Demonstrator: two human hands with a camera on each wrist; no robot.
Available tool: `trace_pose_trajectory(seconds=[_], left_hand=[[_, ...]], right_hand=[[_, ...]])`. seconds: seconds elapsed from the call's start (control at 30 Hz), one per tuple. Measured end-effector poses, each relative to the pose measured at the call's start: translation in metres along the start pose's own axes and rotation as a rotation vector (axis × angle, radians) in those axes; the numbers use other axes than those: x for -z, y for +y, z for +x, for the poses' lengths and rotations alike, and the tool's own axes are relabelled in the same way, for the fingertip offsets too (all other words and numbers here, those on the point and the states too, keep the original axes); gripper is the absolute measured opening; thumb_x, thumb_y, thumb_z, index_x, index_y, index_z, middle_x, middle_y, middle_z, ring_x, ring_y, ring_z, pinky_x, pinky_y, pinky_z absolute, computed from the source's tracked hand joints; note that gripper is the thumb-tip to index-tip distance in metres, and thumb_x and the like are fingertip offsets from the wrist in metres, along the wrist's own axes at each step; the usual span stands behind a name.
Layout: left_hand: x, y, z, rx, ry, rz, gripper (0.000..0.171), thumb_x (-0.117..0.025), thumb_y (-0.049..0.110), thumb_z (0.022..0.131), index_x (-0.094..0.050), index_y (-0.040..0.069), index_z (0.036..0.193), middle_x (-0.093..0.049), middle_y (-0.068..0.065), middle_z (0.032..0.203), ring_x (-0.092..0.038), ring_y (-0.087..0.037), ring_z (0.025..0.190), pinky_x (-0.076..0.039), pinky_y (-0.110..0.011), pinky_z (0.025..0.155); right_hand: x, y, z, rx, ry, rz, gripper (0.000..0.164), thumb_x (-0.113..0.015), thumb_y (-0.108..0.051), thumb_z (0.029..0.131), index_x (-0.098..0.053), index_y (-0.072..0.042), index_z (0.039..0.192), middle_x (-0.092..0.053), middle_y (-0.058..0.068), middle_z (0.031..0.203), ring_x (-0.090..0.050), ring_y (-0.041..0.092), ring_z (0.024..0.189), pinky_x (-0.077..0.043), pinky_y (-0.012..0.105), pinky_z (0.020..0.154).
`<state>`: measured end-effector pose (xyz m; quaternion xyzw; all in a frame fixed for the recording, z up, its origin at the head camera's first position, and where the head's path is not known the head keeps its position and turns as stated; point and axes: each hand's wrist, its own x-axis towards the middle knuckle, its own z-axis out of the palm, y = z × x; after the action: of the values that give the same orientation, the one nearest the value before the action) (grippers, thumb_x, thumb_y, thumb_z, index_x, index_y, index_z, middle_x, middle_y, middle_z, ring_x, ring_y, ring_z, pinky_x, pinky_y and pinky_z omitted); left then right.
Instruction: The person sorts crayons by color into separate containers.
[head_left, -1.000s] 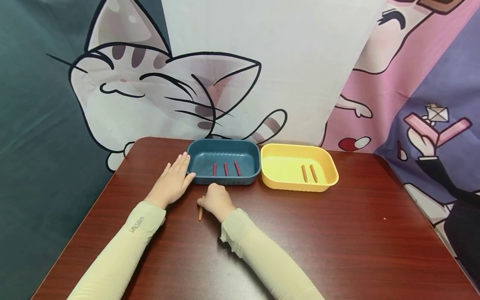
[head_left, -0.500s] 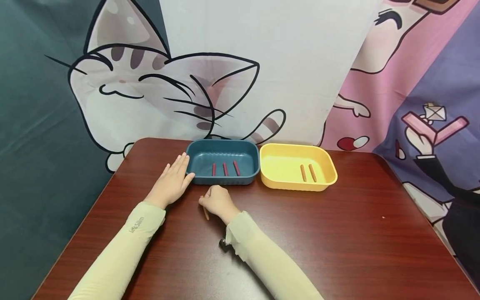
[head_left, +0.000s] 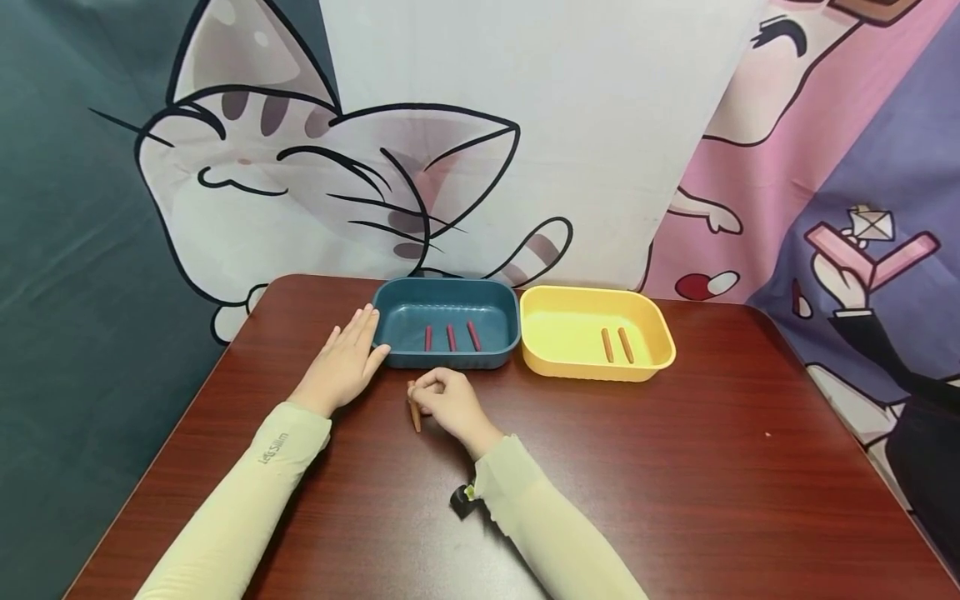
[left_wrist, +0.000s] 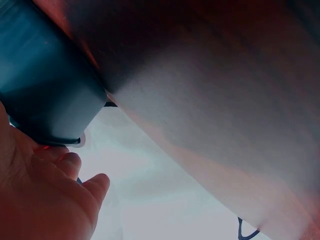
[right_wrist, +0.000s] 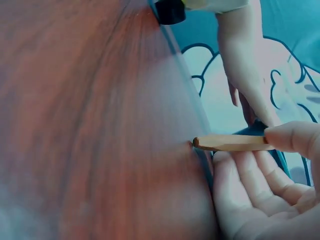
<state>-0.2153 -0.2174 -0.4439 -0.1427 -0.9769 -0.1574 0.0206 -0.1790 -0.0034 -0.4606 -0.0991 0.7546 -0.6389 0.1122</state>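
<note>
Thumb and fingertips of my right hand (head_left: 453,408) pinch an orange-brown crayon (head_left: 416,415) in front of the blue basket. In the right wrist view the crayon (right_wrist: 230,142) shows a tapered end pointing left, away from the fingers. My left hand (head_left: 337,364) lies with straight fingers against the left side of the blue basket (head_left: 448,360). Beyond that hand's fingertips, the left wrist view shows the dark blue wall (left_wrist: 60,100). Inside this basket are three dark red crayons (head_left: 452,337). Two orange-brown crayons (head_left: 607,345) lie in the yellow basket (head_left: 577,367).
Both baskets stand side by side near the back edge of a reddish-brown table (head_left: 675,483). Behind the table hangs a cloth printed with a cartoon cat (head_left: 247,217). A black wrist camera (head_left: 462,500) sits under the right sleeve (head_left: 525,487).
My right hand has shifted slightly right, still pinching the crayon, whose tilt has changed. The black camera under the right sleeve has come into view. The left hand and the baskets stay put.
</note>
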Motion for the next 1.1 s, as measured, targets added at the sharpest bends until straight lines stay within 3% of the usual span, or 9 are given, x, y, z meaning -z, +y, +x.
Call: trace_pose_trajectory(seconds=[0.17, 0.3, 0.43, 0.7, 0.8, 1.1], left_hand=[[0.000, 0.000, 0.000, 0.000, -0.001, -0.003, 0.071, -0.042, 0.038, 0.109, -0.015, -0.003, 0.160, -0.011, -0.018, 0.168, -0.011, -0.036, 0.155, -0.013, -0.060, 0.121], [0.001, 0.000, 0.000, 0.005, -0.006, -0.003, 0.071, -0.042, 0.039, 0.109, -0.014, -0.003, 0.161, -0.011, -0.018, 0.169, -0.010, -0.036, 0.155, -0.012, -0.060, 0.121], [0.002, 0.000, 0.000, 0.006, -0.004, -0.004, 0.071, -0.043, 0.037, 0.109, -0.015, -0.003, 0.160, -0.011, -0.018, 0.168, -0.010, -0.036, 0.155, -0.013, -0.060, 0.121], [0.003, 0.001, -0.001, 0.007, -0.017, -0.004, 0.071, -0.042, 0.039, 0.109, -0.014, -0.003, 0.161, -0.010, -0.017, 0.169, -0.009, -0.035, 0.155, -0.012, -0.059, 0.122], [0.004, 0.001, -0.002, 0.004, -0.020, -0.007, 0.071, -0.041, 0.039, 0.109, -0.013, -0.003, 0.161, -0.010, -0.018, 0.169, -0.008, -0.034, 0.156, -0.012, -0.060, 0.122], [0.003, 0.001, -0.002, -0.002, -0.016, -0.006, 0.071, -0.041, 0.039, 0.110, -0.014, -0.003, 0.161, -0.011, -0.018, 0.168, -0.010, -0.036, 0.155, -0.012, -0.060, 0.121]], right_hand=[[0.008, 0.005, -0.002, -0.051, -0.013, 0.256, 0.016, -0.067, -0.002, 0.093, -0.066, 0.009, 0.104, -0.074, 0.017, 0.092, -0.070, 0.013, 0.075, -0.062, 0.036, 0.073], [0.017, 0.007, -0.002, -0.077, -0.038, 0.357, 0.027, -0.064, -0.001, 0.096, -0.063, 0.015, 0.118, -0.073, 0.019, 0.095, -0.071, 0.016, 0.078, -0.062, 0.038, 0.075], [0.027, 0.004, -0.003, -0.067, -0.045, 0.369, 0.032, -0.064, -0.004, 0.098, -0.061, 0.016, 0.123, -0.073, 0.019, 0.099, -0.071, 0.017, 0.081, -0.061, 0.038, 0.077], [0.048, -0.003, -0.005, -0.031, -0.071, 0.379, 0.035, -0.062, -0.004, 0.100, -0.058, 0.017, 0.128, -0.064, 0.038, 0.117, -0.073, 0.019, 0.085, -0.061, 0.039, 0.080], [0.057, -0.005, -0.007, -0.011, -0.073, 0.388, 0.036, -0.061, -0.004, 0.100, -0.056, 0.018, 0.128, -0.059, 0.042, 0.121, -0.072, 0.027, 0.091, -0.061, 0.039, 0.081], [0.080, -0.021, -0.014, 0.050, -0.035, 0.337, 0.035, -0.063, -0.006, 0.100, -0.058, 0.016, 0.126, -0.068, 0.028, 0.108, -0.072, 0.029, 0.092, -0.060, 0.038, 0.083]])
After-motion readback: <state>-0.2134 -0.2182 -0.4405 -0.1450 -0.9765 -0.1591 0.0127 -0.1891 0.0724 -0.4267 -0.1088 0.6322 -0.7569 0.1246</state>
